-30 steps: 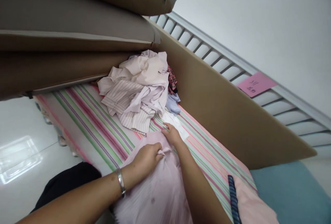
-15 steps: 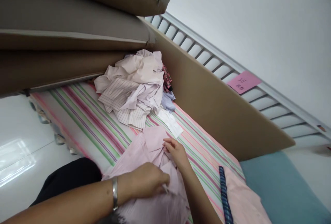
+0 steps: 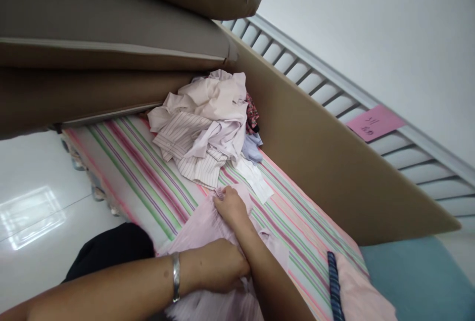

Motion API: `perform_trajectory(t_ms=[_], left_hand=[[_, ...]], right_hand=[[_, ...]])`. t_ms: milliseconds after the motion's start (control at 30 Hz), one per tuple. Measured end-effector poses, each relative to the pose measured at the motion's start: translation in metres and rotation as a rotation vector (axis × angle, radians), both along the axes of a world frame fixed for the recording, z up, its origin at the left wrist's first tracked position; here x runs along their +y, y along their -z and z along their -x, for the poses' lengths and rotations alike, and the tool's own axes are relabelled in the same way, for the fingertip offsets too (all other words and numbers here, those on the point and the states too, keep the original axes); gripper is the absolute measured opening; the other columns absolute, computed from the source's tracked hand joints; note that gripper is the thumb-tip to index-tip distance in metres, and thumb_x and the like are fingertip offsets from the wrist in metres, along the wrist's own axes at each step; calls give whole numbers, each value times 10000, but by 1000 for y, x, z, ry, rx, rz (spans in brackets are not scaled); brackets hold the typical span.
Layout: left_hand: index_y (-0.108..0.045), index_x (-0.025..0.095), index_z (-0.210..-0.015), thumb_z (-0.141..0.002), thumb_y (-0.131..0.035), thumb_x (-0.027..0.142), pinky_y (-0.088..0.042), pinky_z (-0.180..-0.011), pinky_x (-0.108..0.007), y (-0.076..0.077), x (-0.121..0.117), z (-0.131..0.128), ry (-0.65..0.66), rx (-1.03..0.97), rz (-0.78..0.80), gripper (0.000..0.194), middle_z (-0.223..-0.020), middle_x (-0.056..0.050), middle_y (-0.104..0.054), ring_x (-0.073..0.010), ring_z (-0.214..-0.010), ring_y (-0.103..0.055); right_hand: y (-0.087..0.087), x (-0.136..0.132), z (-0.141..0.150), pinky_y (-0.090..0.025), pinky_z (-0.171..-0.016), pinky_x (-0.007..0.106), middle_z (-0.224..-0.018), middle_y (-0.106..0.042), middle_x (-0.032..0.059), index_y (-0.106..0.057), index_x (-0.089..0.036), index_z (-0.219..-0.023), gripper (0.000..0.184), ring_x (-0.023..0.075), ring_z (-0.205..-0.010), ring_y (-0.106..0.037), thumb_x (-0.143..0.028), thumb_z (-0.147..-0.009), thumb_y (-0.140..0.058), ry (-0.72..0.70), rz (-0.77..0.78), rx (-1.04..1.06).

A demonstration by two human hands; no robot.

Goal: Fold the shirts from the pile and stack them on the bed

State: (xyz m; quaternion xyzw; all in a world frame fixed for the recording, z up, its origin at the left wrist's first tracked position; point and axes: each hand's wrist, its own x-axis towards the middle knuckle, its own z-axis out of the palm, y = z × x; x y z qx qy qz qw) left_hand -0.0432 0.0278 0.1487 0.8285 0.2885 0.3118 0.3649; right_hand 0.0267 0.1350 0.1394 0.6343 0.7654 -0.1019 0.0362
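Observation:
A pale pink shirt (image 3: pixel 200 224) with fine lines or creases lies across the striped cloth in front of me, partly hidden by my forearms. My right hand (image 3: pixel 230 206) reaches up to its far end, the fingers closed on the fabric near the top edge. Crossing in from the left, my left hand (image 3: pixel 224 264) is bunched in a fist on the shirt's middle, beneath my right forearm. A silver bracelet (image 3: pixel 175 276) circles the left wrist. Just beyond the shirt rises a heap of crumpled clothes (image 3: pixel 211 118), whitish, striped and lilac.
The striped cloth (image 3: pixel 148 172) covers the surface. Thick grey-brown cushions (image 3: pixel 129 24) stand at the far left. A tan board (image 3: pixel 315 153) leans along a white railing with a pink note (image 3: pixel 376 122). Folded pink clothing (image 3: pixel 361 291) lies near a teal cushion (image 3: pixel 415 276).
My right hand has moved left to the shirt's far edge and closed there, covering the flap. My left hand has slid slightly right, under the right forearm. The view has shifted a little.

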Motion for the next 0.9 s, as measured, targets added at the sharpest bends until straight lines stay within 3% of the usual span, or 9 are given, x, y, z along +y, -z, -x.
perform_trajectory(t_ms=[133,233,333,433,567,667,767,900], left_hand=[[-677,229,-760,-699,-695,242,-427,-500,-277,1,-2,-1,45,62,-84,65,-700,-16,-698,-203,-595,-632],[-686,233,-867,-762,-643,263,-461,-569,-272,-1,-2,-1,77,149,-63,118,-766,-15,-717,-199,-652,-649],[-683,227,-953,-797,-599,222,-478,-639,-262,-8,-3,1,134,149,-36,176,-873,-16,-728,-193,-742,-663],[-692,195,-918,-779,-634,218,-469,-630,-251,-16,-3,5,144,104,-72,153,-880,-28,-728,-192,-747,-658],[-686,191,-891,-788,-637,208,-420,-593,-241,-21,-4,10,90,79,-96,115,-839,-17,-726,-171,-714,-648],[-677,220,-896,-805,-626,263,-404,-593,-230,-21,-4,12,121,74,-25,113,-844,16,-724,-150,-711,-638],[-679,217,-902,-806,-634,283,-418,-623,-209,-22,-4,15,126,-38,24,125,-855,23,-723,-133,-732,-638],[-695,168,-895,-795,-643,203,-445,-659,-205,-23,-4,17,116,-122,31,118,-853,-10,-723,-144,-756,-652]], right_hand=[[1,2,-6,-413,-719,332,-994,-628,154,-555,-139,-992,267,240,-863,-597,-196,-745,-472,-9,-17,59],[-4,-3,-15,-419,-716,287,-921,-638,87,-564,-161,-1028,288,184,-798,-594,-188,-763,-456,-34,-17,120],[-11,-16,-27,-415,-764,269,-939,-626,49,-581,-211,-1078,318,163,-834,-585,-184,-800,-428,-228,-28,203],[-16,-28,-33,-400,-790,261,-991,-621,35,-606,-248,-1063,347,161,-906,-578,-135,-815,-391,-413,18,169],[-22,-29,-30,-387,-739,259,-904,-618,21,-624,-233,-915,228,163,-845,-568,-141,-798,-452,-433,61,54],[-30,-28,-28,-381,-721,259,-851,-607,11,-610,-217,-809,117,157,-812,-552,-156,-775,-516,-423,86,89],[-38,-35,-31,-393,-725,254,-810,-602,1,-620,-211,-750,102,147,-796,-548,-148,-750,-539,-448,204,234],[-39,-45,-34,-426,-674,246,-749,-617,-19,-645,-214,-719,155,132,-717,-555,-137,-702,-512,-400,576,446]])
